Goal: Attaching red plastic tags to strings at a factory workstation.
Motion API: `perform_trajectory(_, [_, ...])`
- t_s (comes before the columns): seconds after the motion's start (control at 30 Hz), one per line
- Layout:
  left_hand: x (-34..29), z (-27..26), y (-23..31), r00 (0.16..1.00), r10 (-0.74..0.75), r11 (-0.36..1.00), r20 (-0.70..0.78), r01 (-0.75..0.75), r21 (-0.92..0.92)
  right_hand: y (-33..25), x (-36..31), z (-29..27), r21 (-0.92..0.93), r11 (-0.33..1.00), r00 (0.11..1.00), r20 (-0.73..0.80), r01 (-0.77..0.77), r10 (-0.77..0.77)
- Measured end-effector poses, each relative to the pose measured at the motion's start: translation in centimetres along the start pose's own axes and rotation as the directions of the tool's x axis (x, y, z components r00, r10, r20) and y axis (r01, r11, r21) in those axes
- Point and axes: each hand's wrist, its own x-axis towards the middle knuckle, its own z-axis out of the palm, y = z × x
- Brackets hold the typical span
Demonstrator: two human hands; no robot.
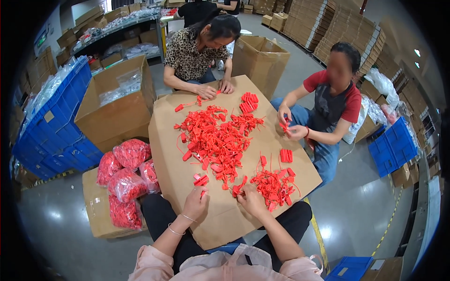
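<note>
Near the front of the cardboard-topped table [169, 136], my left hand [195, 203] is closed around a few small flat red pieces [201, 180], which stick up past the fingers. To its right, my right hand [252, 201] pinches a red corded tag-like piece [239, 186] just above the cardboard. Beside that hand lies a small heap of red corded pieces [275, 186]. A larger tangled red heap [216, 136] covers the table's middle. Neat red stacks sit at the right edge [286, 156] and farther back [249, 103]. The exact kind of the pieces is too small to tell.
Two co-workers handle red pieces across the table, one at the far side [201, 51], one at the right [328, 103]. Bagged red pieces [126, 185] rest on a carton at left. An open carton [117, 105], blue crates [56, 117] and a tall carton [260, 63] stand around.
</note>
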Motion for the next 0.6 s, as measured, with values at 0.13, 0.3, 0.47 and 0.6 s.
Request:
perform_trajectory(0.13, [-0.9, 1.8, 2.1, 0.982, 0.038, 0.993, 0.184, -0.017, -0.118, -1.1, -3.2, 1.0, 0.268, 0.956, 0.993, 0.036, -0.120, 0.115])
perform_trajectory(0.3, [-1.2, 4.5, 2.7, 0.946, 0.169, 0.985, 0.278, -0.169, -0.024, -1.7, -5.8, 1.0, 0.324, 0.941, 0.993, -0.037, -0.097, 0.115])
perform_trajectory(0.47, [-1.7, 4.5, 0.9, 0.914, 0.085, 0.949, 0.396, -0.196, 0.247, -1.1, -7.2, 0.4, 0.287, 0.930, 0.973, 0.033, -0.229, 0.230])
perform_trajectory(0.6, [-1.8, 4.6, 2.9, 0.923, 0.111, 0.956, 0.369, -0.200, 0.214, 0.2, -8.0, 0.6, 0.467, 0.848, 0.958, -0.005, -0.253, 0.288])
